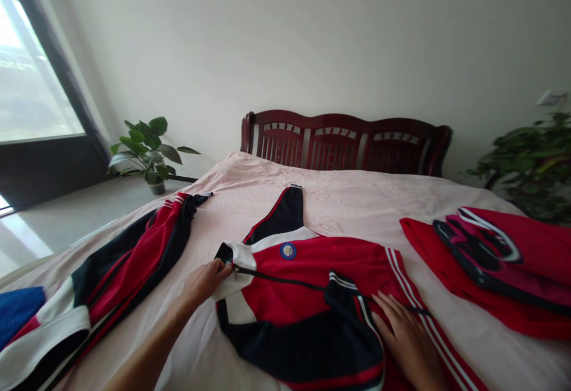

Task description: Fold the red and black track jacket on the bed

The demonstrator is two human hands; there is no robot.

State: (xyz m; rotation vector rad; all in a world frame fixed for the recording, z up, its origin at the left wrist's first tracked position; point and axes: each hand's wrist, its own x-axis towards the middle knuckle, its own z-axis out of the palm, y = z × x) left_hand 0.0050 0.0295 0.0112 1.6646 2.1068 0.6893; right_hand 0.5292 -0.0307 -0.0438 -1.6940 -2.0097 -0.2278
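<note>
A red, white and dark zip jacket (307, 254) with a round blue badge is spread front up on the bed, its collar toward the left. One dark sleeve points toward the headboard; the other is folded across the front. My left hand (209, 281) is closed in a pinch on the collar at the top of the zip. Flat on the red fabric near the striped hem lies my right hand (408, 337), fingers stretched out beside the folded sleeve's cuff.
Another jacket (143, 254) in the same colours lies at the left, near a blue cloth (20, 310). Folded red and pink clothes (504, 260) are stacked at the right. A wooden headboard (334, 141) stands behind the pale bedsheet (357, 200). Potted plants (149, 150) flank the bed.
</note>
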